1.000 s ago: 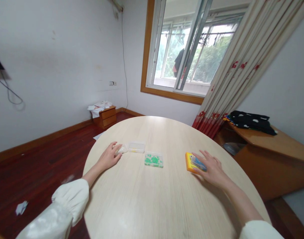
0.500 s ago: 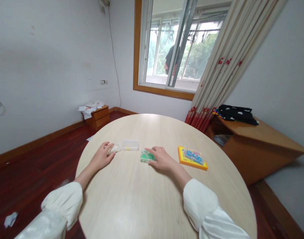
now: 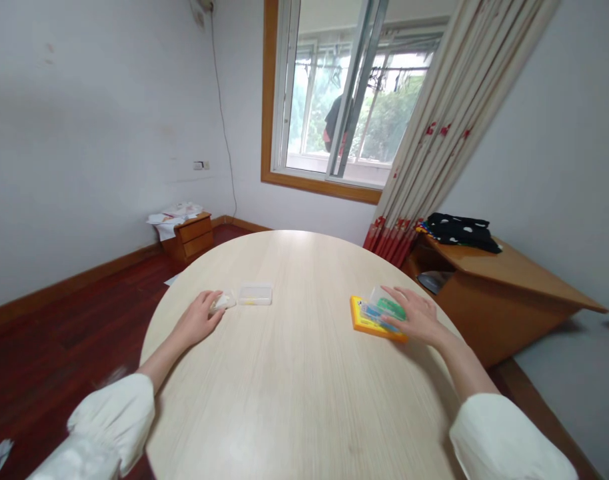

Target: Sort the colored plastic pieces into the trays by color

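Note:
My right hand [image 3: 412,317] grips a clear plastic case with green pieces [image 3: 390,308] by its edges. It holds the case over a yellow-orange box [image 3: 355,319] on the right of the table, where a packet with blue pieces lies on top, partly hidden. At the left, my left hand [image 3: 202,320] rests on the table, its fingers and thumb curled round the near side of a small translucent packet with whitish contents [image 3: 226,300]. Just right of that packet lies a shallow clear plastic box [image 3: 255,295] with a bit of yellow at its front.
The round pale wooden table [image 3: 284,387] fills the middle. Beyond it stand a small drawer cabinet [image 3: 194,235] with papers and, right, a tilted wooden desk [image 3: 494,293] bearing black patterned cloth [image 3: 462,231]. A person [image 3: 333,123] is partly visible through the window.
My right hand has lifted the green case off the middle of the table and carried it right, over the yellow-orange box. My left hand stays at the small packet.

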{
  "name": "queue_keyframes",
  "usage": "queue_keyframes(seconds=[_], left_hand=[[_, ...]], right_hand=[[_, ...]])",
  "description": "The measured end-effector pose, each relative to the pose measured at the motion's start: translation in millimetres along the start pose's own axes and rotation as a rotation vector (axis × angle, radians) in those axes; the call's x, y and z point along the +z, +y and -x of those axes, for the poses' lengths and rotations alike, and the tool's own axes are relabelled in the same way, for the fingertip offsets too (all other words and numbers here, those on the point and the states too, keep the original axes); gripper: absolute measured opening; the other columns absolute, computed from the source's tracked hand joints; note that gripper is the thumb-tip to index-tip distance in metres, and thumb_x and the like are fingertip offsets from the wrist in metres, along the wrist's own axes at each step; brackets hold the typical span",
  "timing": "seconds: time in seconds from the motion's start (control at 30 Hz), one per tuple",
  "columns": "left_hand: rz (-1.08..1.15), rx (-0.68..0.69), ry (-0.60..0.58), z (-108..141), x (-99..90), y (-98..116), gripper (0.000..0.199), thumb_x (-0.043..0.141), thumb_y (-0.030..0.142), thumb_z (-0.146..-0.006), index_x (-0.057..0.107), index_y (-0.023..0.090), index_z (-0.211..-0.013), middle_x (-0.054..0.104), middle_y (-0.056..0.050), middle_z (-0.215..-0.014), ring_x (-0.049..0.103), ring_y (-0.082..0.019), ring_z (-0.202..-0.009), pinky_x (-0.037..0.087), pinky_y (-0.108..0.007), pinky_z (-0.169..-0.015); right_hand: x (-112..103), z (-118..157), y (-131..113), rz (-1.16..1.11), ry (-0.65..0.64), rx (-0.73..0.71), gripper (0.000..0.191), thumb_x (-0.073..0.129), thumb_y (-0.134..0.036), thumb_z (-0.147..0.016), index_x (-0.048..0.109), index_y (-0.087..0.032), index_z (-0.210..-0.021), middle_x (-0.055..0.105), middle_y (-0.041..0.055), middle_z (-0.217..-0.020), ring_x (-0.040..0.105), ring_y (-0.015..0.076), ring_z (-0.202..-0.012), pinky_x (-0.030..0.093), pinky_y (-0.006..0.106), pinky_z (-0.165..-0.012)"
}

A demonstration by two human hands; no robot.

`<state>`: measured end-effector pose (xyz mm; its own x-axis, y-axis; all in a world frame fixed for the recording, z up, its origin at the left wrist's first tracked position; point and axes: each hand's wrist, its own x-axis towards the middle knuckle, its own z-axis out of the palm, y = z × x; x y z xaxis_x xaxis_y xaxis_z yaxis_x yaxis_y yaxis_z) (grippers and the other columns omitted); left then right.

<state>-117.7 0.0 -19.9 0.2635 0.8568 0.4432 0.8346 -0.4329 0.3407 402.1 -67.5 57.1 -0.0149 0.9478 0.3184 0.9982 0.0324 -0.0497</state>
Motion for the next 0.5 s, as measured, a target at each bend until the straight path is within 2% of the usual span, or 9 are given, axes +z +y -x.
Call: queue_keyframes(seconds=[0.07, 0.13, 0.2, 0.27, 0.37, 0.43, 0.5], left_hand=[[0.007, -0.004, 0.002, 0.3, -2.1, 3.4, 0.04, 0.043, 0.038, -0.084, 0.05, 0.015, -0.117, 0.052, -0.012, -0.113, 0.053, -0.025, -0.104, 0.043, -0.04, -0.094], [0.016, -0.012, 0.008, 0.6, -3.4, 5.8, 0.039, 0.044, 0.036, -0.084, 0.05, 0.015, -0.116, 0.053, -0.012, -0.112, 0.053, -0.025, -0.104, 0.044, -0.04, -0.093], [0.022, -0.024, 0.016, 1.0, -4.0, 6.9, 0.039, 0.045, 0.036, -0.083, 0.05, 0.015, -0.116, 0.053, -0.012, -0.112, 0.053, -0.025, -0.104, 0.044, -0.04, -0.093], [0.028, -0.033, 0.026, 1.4, -3.9, 6.5, 0.039, 0.046, 0.036, -0.083, 0.05, 0.015, -0.116, 0.053, -0.012, -0.112, 0.053, -0.026, -0.104, 0.043, -0.041, -0.093], [0.039, -0.044, 0.028, 2.0, -2.9, 4.6, 0.039, 0.047, 0.034, -0.083, 0.049, 0.014, -0.117, 0.052, -0.012, -0.113, 0.052, -0.025, -0.105, 0.042, -0.041, -0.095], [0.04, -0.057, 0.031, 2.3, -2.3, 3.3, 0.04, 0.047, 0.033, -0.083, 0.048, 0.014, -0.117, 0.052, -0.013, -0.114, 0.052, -0.025, -0.106, 0.042, -0.04, -0.095], [0.041, -0.065, 0.04, 2.5, -2.0, 2.7, 0.04, 0.048, 0.032, -0.082, 0.048, 0.014, -0.117, 0.052, -0.013, -0.115, 0.052, -0.025, -0.106, 0.042, -0.041, -0.096]], right_hand=[[4.4, -7.9, -20.4, -0.057, 0.146, -0.032, 0.061, 0.056, -0.046, -0.076, 0.044, -0.025, -0.133, 0.05, 0.0142, -0.132, 0.044, 0.0342, -0.122, 0.031, 0.056, -0.097], [10.1, -20.4, -55.6, -0.198, 0.195, -0.125, 0.052, 0.051, -0.044, -0.082, 0.045, -0.025, -0.13, 0.053, 0.0123, -0.129, 0.047, 0.0298, -0.12, 0.031, 0.053, -0.099], [19.2, -33.9, -102.6, -0.347, 0.075, -0.292, 0.043, 0.048, -0.038, -0.085, 0.049, -0.025, -0.126, 0.054, 0.0104, -0.127, 0.048, 0.0246, -0.12, 0.034, 0.046, -0.1], [31.3, -46.6, -154.8, -0.409, -0.04, -0.403, 0.044, 0.05, -0.033, -0.085, 0.048, -0.023, -0.127, 0.05, 0.0111, -0.132, 0.042, 0.0224, -0.125, 0.03, 0.042, -0.103], [50.2, -62.7, -224.2, -0.377, -0.182, -0.444, 0.068, 0.059, -0.031, -0.08, 0.031, -0.019, -0.141, 0.027, 0.016, -0.148, 0.022, 0.0269, -0.137, 0.02, 0.046, -0.108], [59.9, -70.0, -255.4, -0.33, -0.283, -0.446, 0.081, 0.062, -0.035, -0.078, 0.02, -0.02, -0.145, 0.019, 0.0191, -0.15, 0.016, 0.0306, -0.138, 0.017, 0.05, -0.107], [65.3, -73.0, -272.5, -0.295, -0.334, -0.479, 0.073, 0.059, -0.036, -0.081, 0.025, -0.02, -0.144, 0.024, 0.0206, -0.148, 0.02, 0.0313, -0.137, 0.016, 0.052, -0.106]])
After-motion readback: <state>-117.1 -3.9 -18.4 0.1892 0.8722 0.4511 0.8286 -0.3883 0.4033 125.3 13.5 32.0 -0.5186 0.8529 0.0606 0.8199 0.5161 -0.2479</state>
